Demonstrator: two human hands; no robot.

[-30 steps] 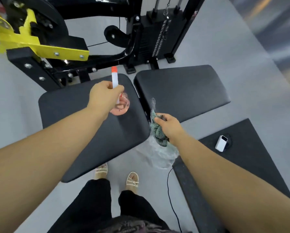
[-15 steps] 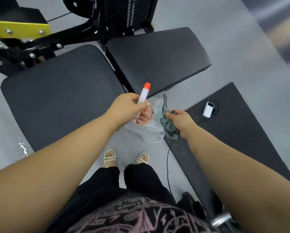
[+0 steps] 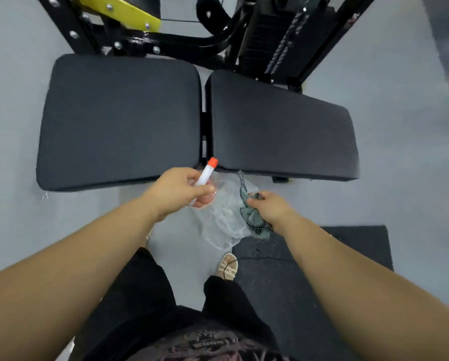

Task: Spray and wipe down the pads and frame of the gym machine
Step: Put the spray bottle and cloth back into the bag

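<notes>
Grey gym floor (image 3: 15,126) surrounds two black pads: left pad (image 3: 119,118) at ten o'clock, right pad (image 3: 280,131) at one, frame (image 3: 192,45) at twelve. At centre, left hand (image 3: 176,191) grips a spray bottle (image 3: 206,173), orange tip toward the pads, seemingly ready to spray. Right hand (image 3: 272,208), just beside, clutches a green cloth (image 3: 252,217) for wiping. Since half a second ago, both grips hold; the pads now sit squarer.

Your one view comes from a wide-angle camera on your head, facing forward and tilted steeply down. It sits close: your forearms (image 3: 88,256) enter from both lower corners, and your left hand (image 3: 176,191) and right hand (image 3: 272,208) land near mid-frame. Beyond them lie the left pad (image 3: 119,121) and right pad (image 3: 280,131), with the machine frame (image 3: 192,44) bowed along the top edge
</notes>
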